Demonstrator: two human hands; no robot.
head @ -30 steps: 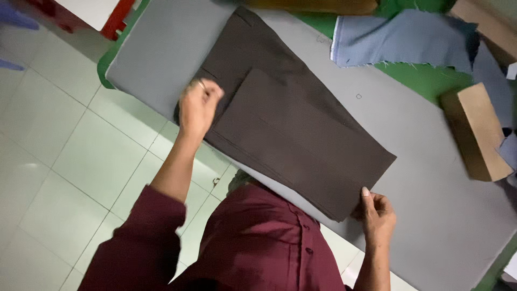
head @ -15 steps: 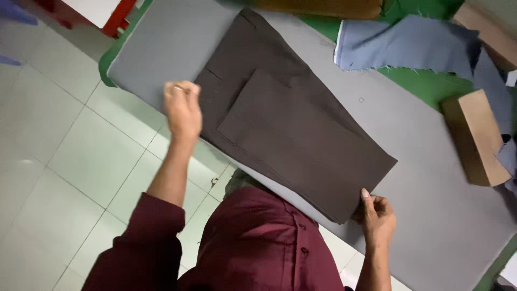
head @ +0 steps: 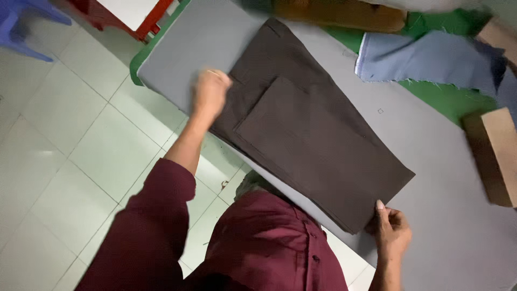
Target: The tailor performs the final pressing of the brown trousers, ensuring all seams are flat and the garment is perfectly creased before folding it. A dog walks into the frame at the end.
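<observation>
Dark brown folded trousers lie flat on a grey padded table top, running from upper left to lower right. My left hand is a loose fist, blurred by motion, resting at the left edge of the trousers near the waist end. My right hand pinches the lower right corner of the trousers at the near table edge. I wear a maroon shirt.
A light blue piece of cloth lies on the green surface at the upper right. A brown cardboard box stands at the right edge. A wooden piece sits at the top. Pale tiled floor is on the left, with red and blue stools.
My left hand lifted off the trousers toward the left, then came back to the trousers' left edge. My right hand kept its grip on the lower corner.
</observation>
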